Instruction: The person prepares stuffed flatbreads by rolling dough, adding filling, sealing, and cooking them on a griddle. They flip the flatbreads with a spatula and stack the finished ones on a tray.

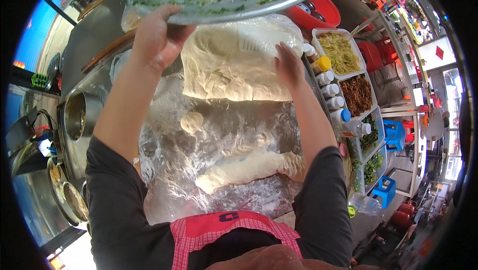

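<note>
My left hand (160,38) grips the near rim of a wide metal basin (209,19), whose inside is scattered with chopped green herbs or scallions. My right hand (289,64) holds nothing and hovers over or rests on the right side of a large slab of dough (231,72); contact is unclear. Clear plastic film (276,23) lies across the slab's far part, along with a white slotted plastic piece (257,38). On the floured metal worktop (168,165) sit a small round of dough (192,122) and, nearer me, a long dough roll (250,169), partly hidden by my right forearm.
Several seasoning bottles (330,90) line the right edge, beside plastic tubs of shredded vegetables (338,51) and chopped greens (373,167). A red basin (332,12) stands at the far right. On the left are a metal pot (84,115) and a wooden rod (108,51).
</note>
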The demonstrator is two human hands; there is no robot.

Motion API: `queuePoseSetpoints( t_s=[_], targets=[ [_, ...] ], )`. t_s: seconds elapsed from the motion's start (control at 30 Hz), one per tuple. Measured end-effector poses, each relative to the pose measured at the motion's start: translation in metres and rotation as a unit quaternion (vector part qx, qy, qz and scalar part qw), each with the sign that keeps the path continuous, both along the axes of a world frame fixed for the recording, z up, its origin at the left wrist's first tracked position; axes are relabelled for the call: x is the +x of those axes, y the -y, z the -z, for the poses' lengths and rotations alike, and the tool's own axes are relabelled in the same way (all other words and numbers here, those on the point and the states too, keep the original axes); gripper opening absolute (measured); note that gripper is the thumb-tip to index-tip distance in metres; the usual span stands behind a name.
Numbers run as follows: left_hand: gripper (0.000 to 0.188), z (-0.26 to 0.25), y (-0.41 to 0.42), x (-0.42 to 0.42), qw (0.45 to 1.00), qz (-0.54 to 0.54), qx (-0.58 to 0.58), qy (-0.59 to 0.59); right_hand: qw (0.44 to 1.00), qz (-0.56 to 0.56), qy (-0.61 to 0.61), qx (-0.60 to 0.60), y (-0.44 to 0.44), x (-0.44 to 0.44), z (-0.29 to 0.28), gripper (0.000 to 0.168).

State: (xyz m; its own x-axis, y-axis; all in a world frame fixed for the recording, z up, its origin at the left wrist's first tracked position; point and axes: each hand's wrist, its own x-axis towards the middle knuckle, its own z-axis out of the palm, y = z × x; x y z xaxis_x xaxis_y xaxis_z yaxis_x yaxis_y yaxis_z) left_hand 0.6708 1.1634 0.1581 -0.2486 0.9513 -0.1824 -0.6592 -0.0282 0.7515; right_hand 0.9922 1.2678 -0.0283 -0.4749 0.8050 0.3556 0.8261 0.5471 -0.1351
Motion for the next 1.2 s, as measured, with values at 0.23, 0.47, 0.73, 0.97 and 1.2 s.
queuePoseSetpoints(
  t_s=[0.23, 0.47, 0.73, 0.97, 1.2],
  targets=[
    [0.018, 0.047, 0.018, 0.016, 0.995, 0.000, -0.085, 0.043, 0.969, 0.064, 0.191, -0.140, -0.027, -0.059, -0.029, 0.061],
    [0.012, 0.080, 0.004, 0.009, 0.990, 0.008, -0.104, 0.092, 0.984, -0.015, 0.175, 0.008, 0.010, 0.007, -0.069, 0.033],
    [0.017, 0.155, -0.035, 0.011, 0.985, 0.036, -0.147, 0.087, 0.899, 0.198, -0.279, -0.274, 0.234, 0.236, -0.127, 0.032],
    [0.062, 0.161, -0.035, 0.035, 0.983, 0.085, -0.165, 0.009, 0.852, 0.374, -0.118, -0.346, 0.365, 0.336, -0.093, 0.029],
    [0.077, 0.153, 0.042, 0.105, 0.975, 0.139, -0.103, -0.141, 0.850, 0.351, -0.065, -0.388, 0.331, 0.368, -0.055, 0.022]
  ],
)
